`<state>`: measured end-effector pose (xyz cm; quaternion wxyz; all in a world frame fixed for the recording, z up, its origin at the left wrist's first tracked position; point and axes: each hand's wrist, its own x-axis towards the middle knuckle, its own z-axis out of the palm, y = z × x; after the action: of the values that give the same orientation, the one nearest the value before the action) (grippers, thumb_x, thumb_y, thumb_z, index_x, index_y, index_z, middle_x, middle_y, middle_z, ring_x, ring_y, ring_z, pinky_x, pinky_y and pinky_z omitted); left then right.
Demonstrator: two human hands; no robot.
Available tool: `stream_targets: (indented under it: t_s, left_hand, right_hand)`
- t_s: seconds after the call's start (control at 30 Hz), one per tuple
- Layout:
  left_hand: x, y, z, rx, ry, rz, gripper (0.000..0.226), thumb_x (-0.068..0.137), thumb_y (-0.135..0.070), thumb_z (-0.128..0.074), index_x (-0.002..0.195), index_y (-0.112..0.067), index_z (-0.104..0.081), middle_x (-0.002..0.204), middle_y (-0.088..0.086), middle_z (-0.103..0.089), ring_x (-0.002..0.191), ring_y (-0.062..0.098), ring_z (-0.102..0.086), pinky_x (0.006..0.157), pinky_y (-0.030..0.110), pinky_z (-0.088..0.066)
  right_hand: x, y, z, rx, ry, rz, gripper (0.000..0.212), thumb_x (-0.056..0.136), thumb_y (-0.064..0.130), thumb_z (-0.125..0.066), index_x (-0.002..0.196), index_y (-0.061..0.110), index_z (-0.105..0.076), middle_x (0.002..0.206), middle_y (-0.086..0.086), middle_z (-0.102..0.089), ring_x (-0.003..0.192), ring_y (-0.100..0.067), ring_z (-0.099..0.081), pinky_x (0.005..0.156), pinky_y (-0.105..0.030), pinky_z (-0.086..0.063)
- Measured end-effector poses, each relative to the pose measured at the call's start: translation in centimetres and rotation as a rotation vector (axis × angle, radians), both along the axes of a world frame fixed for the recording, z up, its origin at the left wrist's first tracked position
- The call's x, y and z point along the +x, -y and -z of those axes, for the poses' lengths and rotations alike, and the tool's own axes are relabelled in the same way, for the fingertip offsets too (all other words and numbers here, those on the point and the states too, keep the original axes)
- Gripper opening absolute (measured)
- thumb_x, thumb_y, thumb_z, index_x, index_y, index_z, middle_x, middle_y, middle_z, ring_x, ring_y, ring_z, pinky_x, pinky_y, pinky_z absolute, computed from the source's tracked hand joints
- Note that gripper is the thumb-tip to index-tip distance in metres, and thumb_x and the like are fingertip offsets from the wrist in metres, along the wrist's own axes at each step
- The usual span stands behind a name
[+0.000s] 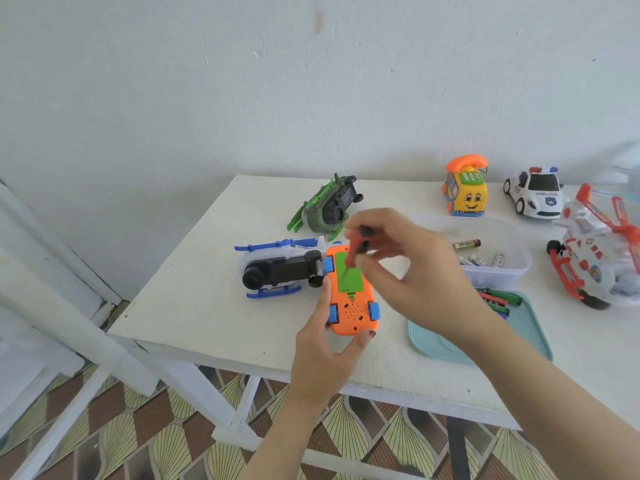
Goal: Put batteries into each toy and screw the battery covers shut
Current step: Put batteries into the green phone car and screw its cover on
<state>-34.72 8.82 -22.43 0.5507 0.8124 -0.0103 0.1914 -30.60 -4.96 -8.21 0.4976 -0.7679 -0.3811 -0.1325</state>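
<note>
Centre of frame: my left grip (322,344) curls round the near end of the upturned orange toy car (351,308), thumb against its lower edge, over the white surface (214,271); my right grip (412,268) pinches a red-handled screwdriver (353,252), tip down on the car's green battery cover (349,271); just left of the car lies a blue-and-white helicopter (277,268), belly up, with a green helicopter (329,206) above it; at right, loose batteries (467,244) sit in a clear tub (498,271), a teal tray (436,344) just below it.
</note>
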Motion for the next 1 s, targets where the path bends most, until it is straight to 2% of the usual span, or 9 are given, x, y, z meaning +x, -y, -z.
stream_targets:
  t_s: [0.1,0.17,0.23,0.37,0.43,0.53,0.67,0.83,1.0]
  left_hand:
    - [0.0,-0.1,0.2,-0.013,0.002,0.0,0.088,0.08,-0.027,-0.079,0.146,-0.036,-0.022,0.122,-0.009,-0.064,0.105,0.0,-0.064,0.086,0.004,-0.043]
    - [-0.1,0.0,0.0,-0.03,0.0,0.008,0.085,0.078,-0.034,-0.075,0.145,-0.035,-0.023,0.12,-0.01,-0.064,0.104,-0.002,-0.064,0.085,0.003,-0.043]
    - [-0.1,-0.1,-0.1,-0.054,-0.001,0.026,0.086,0.077,-0.034,-0.074,0.147,-0.032,-0.024,0.121,-0.009,-0.064,0.106,-0.001,-0.063,0.085,0.004,-0.044]
    - [0.0,-0.2,0.0,-0.083,-0.012,0.05,0.088,0.079,-0.03,-0.075,0.151,-0.024,-0.026,0.123,-0.009,-0.065,0.11,0.003,-0.063,0.088,0.007,-0.044]
    - [0.0,-0.3,0.0,-0.09,-0.021,0.048,0.087,0.079,-0.029,-0.076,0.151,-0.027,-0.026,0.125,-0.01,-0.065,0.112,0.004,-0.063,0.09,0.008,-0.045]
    - [0.0,-0.4,0.2,-0.107,-0.02,0.039,0.087,0.08,-0.025,-0.079,0.149,-0.034,-0.026,0.125,-0.013,-0.065,0.113,0.006,-0.063,0.093,0.012,-0.046]
    - [-0.1,-0.3,0.0,-0.149,-0.017,0.02,0.086,0.08,-0.023,-0.079,0.146,-0.038,-0.027,0.12,-0.018,-0.067,0.11,0.006,-0.064,0.089,0.01,-0.046]
    - [-0.1,-0.3,-0.1,-0.205,-0.025,-0.003,0.083,0.077,-0.032,-0.079,0.142,-0.039,-0.028,0.114,-0.032,-0.064,0.106,0.0,-0.064,0.085,0.008,-0.046]
    - [-0.2,-0.1,-0.5,-0.269,-0.038,0.002,0.082,0.075,-0.025,-0.082,0.139,-0.04,-0.032,0.112,-0.029,-0.066,0.105,0.004,-0.066,0.086,0.014,-0.05]
  right_hand:
    - [0.4,0.8,0.5,0.189,0.014,0.124,0.028,0.085,-0.007,-0.061,0.103,0.014,-0.053,0.096,0.01,-0.071,0.094,-0.01,-0.068,0.084,-0.023,-0.053]
    - [0.8,1.2,1.4,0.207,0.075,0.278,0.034,0.084,-0.004,-0.064,0.103,0.021,-0.052,0.1,0.025,-0.066,0.096,-0.004,-0.066,0.085,-0.022,-0.052]
    - [1.3,1.9,3.0,0.125,0.157,0.414,0.034,0.082,-0.004,-0.066,0.103,0.02,-0.054,0.094,0.025,-0.064,0.089,-0.002,-0.063,0.08,-0.02,-0.05]
    - [1.7,3.1,6.9,-0.13,0.245,0.543,0.024,0.082,-0.002,-0.067,0.101,0.012,-0.062,0.086,0.001,-0.067,0.071,-0.023,-0.063,0.057,-0.038,-0.054]
    - [1.7,3.4,8.6,-0.226,0.313,0.537,0.018,0.083,0.002,-0.064,0.099,0.008,-0.065,0.09,-0.001,-0.07,0.067,-0.027,-0.066,0.048,-0.038,-0.054]
    - [1.4,3.6,10.5,-0.324,0.348,0.442,0.024,0.077,-0.007,-0.069,0.097,0.006,-0.068,0.101,-0.004,-0.071,0.077,-0.028,-0.069,0.056,-0.037,-0.056]
    - [0.8,3.6,11.5,-0.382,0.343,0.323,0.028,0.066,-0.006,-0.077,0.089,0.007,-0.067,0.093,-0.004,-0.069,0.079,-0.026,-0.066,0.072,-0.032,-0.051]
    - [0.6,4.0,12.9,-0.512,0.352,0.252,0.023,0.067,0.014,-0.077,0.088,0.017,-0.067,0.097,0.003,-0.069,0.097,-0.013,-0.063,0.093,-0.03,-0.037]
    - [0.2,4.4,13.3,-0.612,0.222,0.222,0.028,0.077,0.044,-0.057,0.099,0.03,-0.066,0.11,0.012,-0.065,0.115,-0.009,-0.051,0.104,-0.037,-0.026]
